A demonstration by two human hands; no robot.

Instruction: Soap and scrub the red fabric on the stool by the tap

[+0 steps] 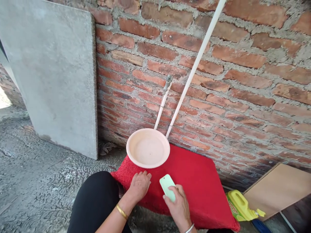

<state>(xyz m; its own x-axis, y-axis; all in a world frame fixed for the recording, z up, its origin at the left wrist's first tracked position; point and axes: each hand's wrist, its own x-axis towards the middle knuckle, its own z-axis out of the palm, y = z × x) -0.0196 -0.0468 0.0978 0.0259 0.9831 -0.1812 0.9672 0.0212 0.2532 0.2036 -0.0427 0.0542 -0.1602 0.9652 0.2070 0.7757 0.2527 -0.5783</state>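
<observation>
The right hand (179,204) grips a pale-green, flat, rounded block (166,183). The left hand (140,185), unclenched, seems to rest on fuzzy red cloth (194,178) near a round pink basin (148,164).

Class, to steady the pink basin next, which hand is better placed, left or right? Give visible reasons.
Probably the left hand: it looks free and lies close to the basin's near rim. The right hand holds a pale green object, farther away.
</observation>
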